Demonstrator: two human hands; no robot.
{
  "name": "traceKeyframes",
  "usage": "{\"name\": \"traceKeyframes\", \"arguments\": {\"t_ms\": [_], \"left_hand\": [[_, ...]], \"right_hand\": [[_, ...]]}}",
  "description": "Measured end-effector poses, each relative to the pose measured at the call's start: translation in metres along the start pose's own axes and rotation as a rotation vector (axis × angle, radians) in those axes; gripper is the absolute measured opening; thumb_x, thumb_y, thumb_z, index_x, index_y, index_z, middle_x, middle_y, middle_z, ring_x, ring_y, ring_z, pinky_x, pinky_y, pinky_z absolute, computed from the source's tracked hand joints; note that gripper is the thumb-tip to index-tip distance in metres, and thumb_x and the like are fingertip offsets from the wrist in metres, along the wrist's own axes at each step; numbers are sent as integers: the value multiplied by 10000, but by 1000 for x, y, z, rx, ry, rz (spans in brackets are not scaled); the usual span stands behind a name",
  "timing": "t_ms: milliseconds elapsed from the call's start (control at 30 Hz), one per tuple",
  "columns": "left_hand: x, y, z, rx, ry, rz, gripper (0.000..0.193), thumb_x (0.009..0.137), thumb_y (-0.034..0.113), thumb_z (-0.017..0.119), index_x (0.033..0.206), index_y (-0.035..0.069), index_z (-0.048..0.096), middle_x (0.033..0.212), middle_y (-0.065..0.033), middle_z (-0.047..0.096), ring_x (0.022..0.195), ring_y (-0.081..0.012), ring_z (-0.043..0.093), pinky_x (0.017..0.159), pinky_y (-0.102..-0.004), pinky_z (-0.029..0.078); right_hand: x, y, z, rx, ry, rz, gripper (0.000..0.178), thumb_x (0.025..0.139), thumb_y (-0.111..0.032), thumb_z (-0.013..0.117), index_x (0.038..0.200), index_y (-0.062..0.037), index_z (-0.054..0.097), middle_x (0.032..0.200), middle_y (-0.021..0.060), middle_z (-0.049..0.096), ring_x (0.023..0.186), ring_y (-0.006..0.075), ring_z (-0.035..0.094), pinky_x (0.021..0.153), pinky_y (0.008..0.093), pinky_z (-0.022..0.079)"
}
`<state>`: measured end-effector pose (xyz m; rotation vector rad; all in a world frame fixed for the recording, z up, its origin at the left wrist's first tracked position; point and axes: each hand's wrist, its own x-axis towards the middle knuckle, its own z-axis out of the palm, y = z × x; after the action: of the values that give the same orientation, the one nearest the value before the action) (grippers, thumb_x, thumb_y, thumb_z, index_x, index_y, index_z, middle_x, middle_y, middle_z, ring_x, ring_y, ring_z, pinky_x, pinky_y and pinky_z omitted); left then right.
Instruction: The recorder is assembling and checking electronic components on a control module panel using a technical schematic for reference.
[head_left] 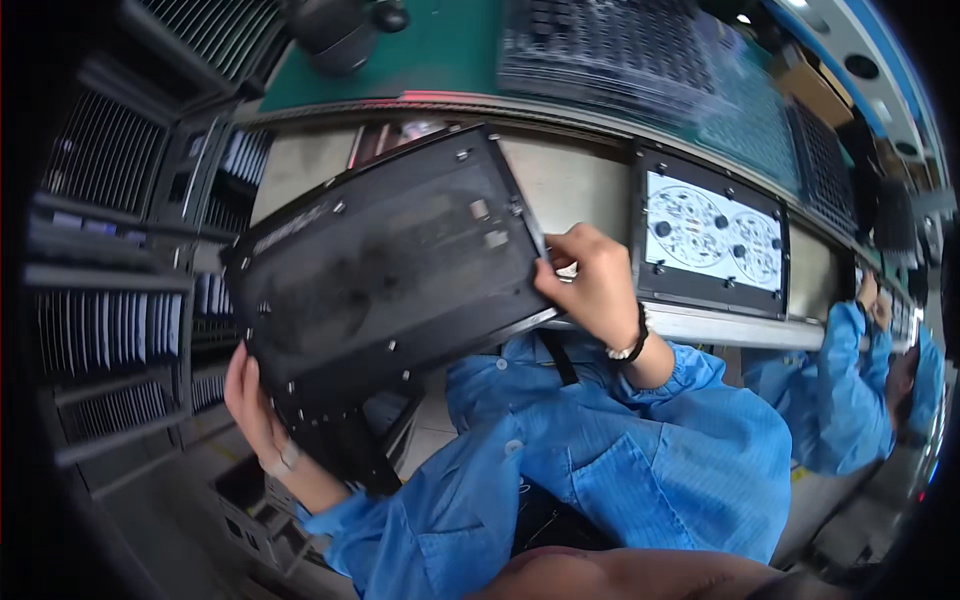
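A black rectangular circuit board carrier point(385, 265), with small metal studs along its rim, is held tilted over the front edge of the bench. My left hand point(252, 400) grips its lower left edge, the fingers partly hidden behind it. At the right edge, my right hand point(595, 275) pinches the side between thumb and fingers. No circuit board shows on the face turned up. To the right of my right hand, a second black carrier point(712, 280) lies on the conveyor track, bearing a white circuit board panel point(690, 215) with round patterns.
Slotted racks point(110, 330) of thin boards stand at the left. Behind the track, a green mat point(430, 60) carries stacked clear plastic trays point(610, 50) and a dark rounded device point(335, 35). A co-worker in a blue sleeve point(845, 380) works at the right.
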<state>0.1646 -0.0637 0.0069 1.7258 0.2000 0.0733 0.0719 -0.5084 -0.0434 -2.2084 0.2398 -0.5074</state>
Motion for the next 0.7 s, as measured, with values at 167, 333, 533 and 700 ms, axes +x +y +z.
{"name": "traceKeyframes", "arguments": {"t_ms": [167, 333, 533, 700], "left_hand": [[130, 4, 113, 82, -510, -78, 375, 931, 80, 612, 1272, -68, 560, 1209, -122, 639, 1080, -178, 609, 971, -283, 445], [203, -32, 148, 142, -651, -174, 362, 915, 22, 604, 1259, -78, 561, 1157, -119, 661, 1023, -157, 622, 940, -266, 458], [207, -27, 171, 294, -627, -81, 300, 926, 38, 592, 1209, -60, 615, 1108, -89, 676, 1001, -128, 613, 917, -246, 449], [184, -22, 181, 456, -585, 0, 370, 951, 178, 634, 1228, -66, 603, 1094, -63, 669, 970, -105, 600, 874, -237, 454]], "right_hand": [[-5, 38, -20, -111, 150, 251, 195, 713, -83, 738, 883, 6, 704, 707, 103, 591, 611, 216, 625, 588, 309, 503], [-10, 43, -11, -228, 80, 336, 184, 721, -133, 742, 861, -19, 704, 710, 91, 596, 606, 241, 619, 579, 353, 508], [-7, 38, -11, -403, 30, 241, 240, 776, -222, 743, 917, -33, 697, 751, 88, 586, 671, 289, 622, 585, 383, 501], [0, 10, -33, -477, 96, 239, 355, 807, -276, 746, 1024, -3, 678, 823, 103, 598, 691, 303, 618, 586, 370, 498]]}}
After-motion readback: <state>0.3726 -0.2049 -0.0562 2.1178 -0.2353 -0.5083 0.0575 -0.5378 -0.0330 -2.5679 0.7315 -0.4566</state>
